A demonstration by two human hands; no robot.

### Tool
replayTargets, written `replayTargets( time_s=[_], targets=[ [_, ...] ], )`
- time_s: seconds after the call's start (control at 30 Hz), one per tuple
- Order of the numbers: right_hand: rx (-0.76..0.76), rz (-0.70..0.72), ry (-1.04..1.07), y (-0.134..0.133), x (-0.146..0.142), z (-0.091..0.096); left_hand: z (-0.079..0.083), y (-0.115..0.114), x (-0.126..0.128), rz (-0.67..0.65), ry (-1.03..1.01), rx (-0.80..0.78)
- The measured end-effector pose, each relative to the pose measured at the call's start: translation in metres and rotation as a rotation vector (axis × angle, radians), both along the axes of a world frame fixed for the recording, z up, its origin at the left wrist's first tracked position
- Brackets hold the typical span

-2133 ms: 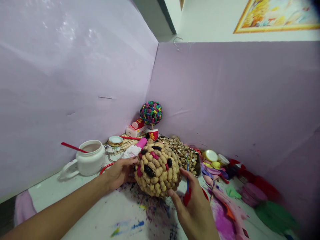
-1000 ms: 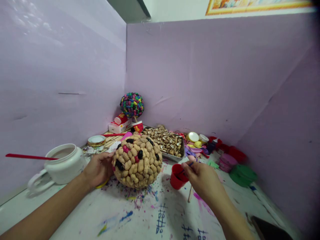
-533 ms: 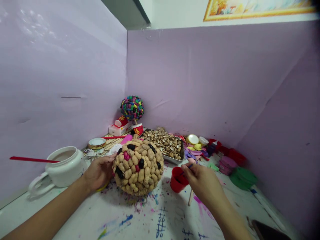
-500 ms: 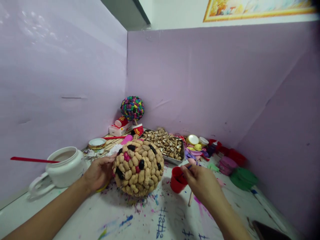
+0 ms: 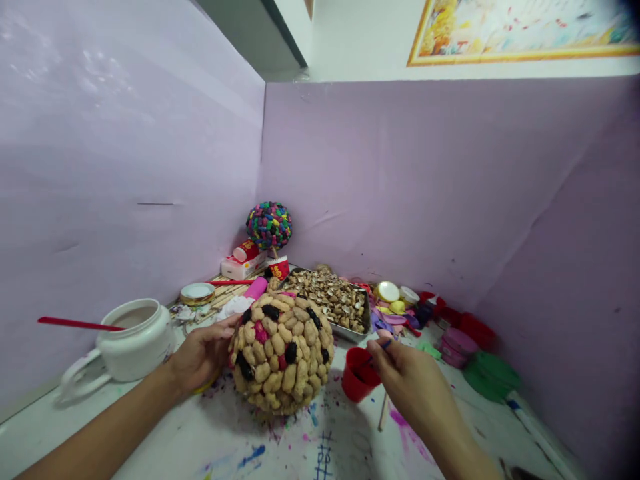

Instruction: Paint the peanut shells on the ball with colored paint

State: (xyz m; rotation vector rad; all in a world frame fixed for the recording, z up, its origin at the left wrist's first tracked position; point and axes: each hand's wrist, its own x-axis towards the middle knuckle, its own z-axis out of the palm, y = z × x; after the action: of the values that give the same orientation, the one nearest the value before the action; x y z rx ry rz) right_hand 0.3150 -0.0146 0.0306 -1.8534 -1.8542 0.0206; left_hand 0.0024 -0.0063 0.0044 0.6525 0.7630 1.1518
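A round ball covered in peanut shells (image 5: 280, 363) rests low over the table. Most shells are plain tan, with a few painted black or pink. My left hand (image 5: 207, 353) is curled against its left side and holds it; some fingertips are hidden behind the ball. To the right stands a red cup (image 5: 354, 387). My right hand (image 5: 415, 377) pinches a thin, dark blue-handled paintbrush (image 5: 385, 344), whose lower end reaches into the cup and is out of sight.
A white mug-like pot (image 5: 133, 343) with a red stick stands left. Behind the ball lies a metal tray (image 5: 353, 335) of shells. A multicoloured ball (image 5: 270, 225) on a stick stands at the back. Lids, balloons and a green container (image 5: 493, 375) crowd the right.
The whole view has tilted up slightly, so everything sits lower in the picture. My left hand stays on the ball and my right hand keeps the brush at the cup.
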Motion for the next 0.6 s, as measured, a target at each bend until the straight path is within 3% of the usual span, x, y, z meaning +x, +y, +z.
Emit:
replayTargets(
  time_s=[0.1,0.37,0.5,0.6],
  targets=[
    [0.057,0.004,0.068,-0.009,0.009,0.013,0.000,-0.002,0.001,0.004,0.008,0.018],
    [0.377,0.005,0.519,-0.049,0.019,0.056,0.003,-0.005,0.004,-0.009,0.004,0.033],
    [0.500,-0.004,0.723,-0.057,0.005,0.054,0.004,-0.006,0.005,-0.001,0.030,0.027],
    [0.535,0.115,0.853,-0.057,-0.003,0.046,0.003,-0.006,0.006,0.003,0.012,0.020]
  ],
)
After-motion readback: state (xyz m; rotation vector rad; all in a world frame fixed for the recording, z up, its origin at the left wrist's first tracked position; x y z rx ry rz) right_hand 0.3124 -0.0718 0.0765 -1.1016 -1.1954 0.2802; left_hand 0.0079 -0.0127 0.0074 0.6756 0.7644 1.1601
